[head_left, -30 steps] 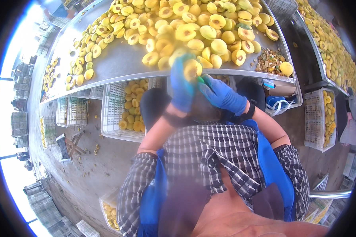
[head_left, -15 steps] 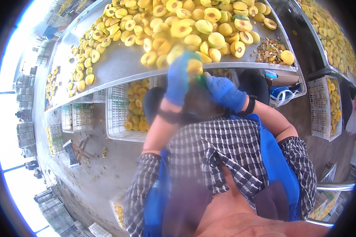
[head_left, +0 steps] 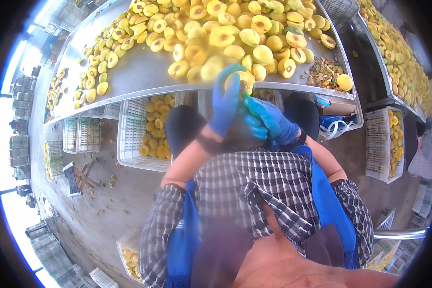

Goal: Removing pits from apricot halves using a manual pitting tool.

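A: Grip?
B: Left hand (head_left: 224, 100) cupped, half open, round yellow fruit (head_left: 246, 80) above near edge of counter (head_left: 139, 67), presumably steadying it; right hand (head_left: 271, 117) closed round green tool (head_left: 246, 95), pointed at fruit

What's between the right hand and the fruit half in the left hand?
In the head view, a small green object, likely a tool handle, shows between the right hand and the fruit half in the left hand.
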Demonstrator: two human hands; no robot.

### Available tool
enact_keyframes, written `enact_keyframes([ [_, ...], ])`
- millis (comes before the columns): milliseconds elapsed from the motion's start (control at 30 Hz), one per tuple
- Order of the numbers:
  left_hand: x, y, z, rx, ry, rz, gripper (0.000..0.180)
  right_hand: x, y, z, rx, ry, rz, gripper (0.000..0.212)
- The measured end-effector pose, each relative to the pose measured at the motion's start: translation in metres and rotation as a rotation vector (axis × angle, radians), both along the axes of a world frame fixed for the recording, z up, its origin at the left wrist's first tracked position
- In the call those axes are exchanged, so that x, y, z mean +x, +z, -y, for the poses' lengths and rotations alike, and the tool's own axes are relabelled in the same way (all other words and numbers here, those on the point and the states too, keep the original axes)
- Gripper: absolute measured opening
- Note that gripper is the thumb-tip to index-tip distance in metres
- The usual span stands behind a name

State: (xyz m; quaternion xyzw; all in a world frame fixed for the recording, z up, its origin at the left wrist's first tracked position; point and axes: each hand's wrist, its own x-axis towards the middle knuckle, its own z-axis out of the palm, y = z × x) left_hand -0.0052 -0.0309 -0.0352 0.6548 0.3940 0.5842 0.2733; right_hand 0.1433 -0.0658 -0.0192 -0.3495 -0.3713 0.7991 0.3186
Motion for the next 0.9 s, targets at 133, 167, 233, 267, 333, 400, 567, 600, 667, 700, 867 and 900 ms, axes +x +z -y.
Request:
enact_keyframes([
  [133, 0.002, -0.004, -0.002, 0.055, 0.030, 0.037, 0.032, 0.013, -0.020, -0.012, -0.245, 0.401, -0.787, 0.030],
  [167, 0.001, 0.000, -0.002, 0.027, -0.009, 0.056, 0.031, 0.011, -0.020, -0.013, -0.252, 0.426, -0.843, 0.031],
  [233, 0.001, 0.004, 0.001, 0.067, 0.009, 0.052, 0.032, 0.007, -0.018, -0.011, -0.258, 0.454, -0.899, 0.032],
  [267, 0.001, 0.004, 0.002, 0.099, 0.026, 0.047, 0.032, 0.001, -0.011, -0.004, -0.117, 0.226, -0.492, 0.032],
  [333, 0.004, 0.002, 0.006, 0.029, 0.083, 0.060, 0.032, -0.011, -0.005, 0.004, 0.021, -0.001, -0.081, 0.031],
  [400, 0.001, 0.006, 0.013, -0.039, 0.158, 0.069, 0.032, -0.021, -0.005, 0.005, 0.063, -0.086, 0.003, 0.031],
  [567, -0.030, 0.009, 0.015, 0.411, 0.373, -0.363, 0.030, -0.002, 0.011, 0.015, 0.055, 0.124, -0.059, 0.026],
  [600, -0.046, 0.009, 0.016, 0.118, 0.381, 0.059, 0.029, 0.001, 0.008, 0.018, 0.022, 0.157, -0.163, 0.026],
  [667, -0.110, 0.005, 0.022, 0.089, 0.615, -0.029, 0.025, 0.017, -0.001, 0.016, 0.002, 0.161, -0.118, 0.027],
  [700, -0.155, 0.000, 0.023, 0.355, 0.817, -0.553, 0.023, 0.024, -0.007, 0.012, -0.011, 0.148, -0.063, 0.028],
  [867, -0.223, 0.011, 0.033, -0.247, 1.150, -0.897, 0.047, 0.050, -0.057, 0.004, 0.749, 0.091, 0.801, 0.031],
  [900, -0.230, 0.011, 0.034, -0.251, 1.173, -0.909, 0.047, 0.045, -0.057, 0.006, 1.257, 0.064, 1.044, 0.034],
])
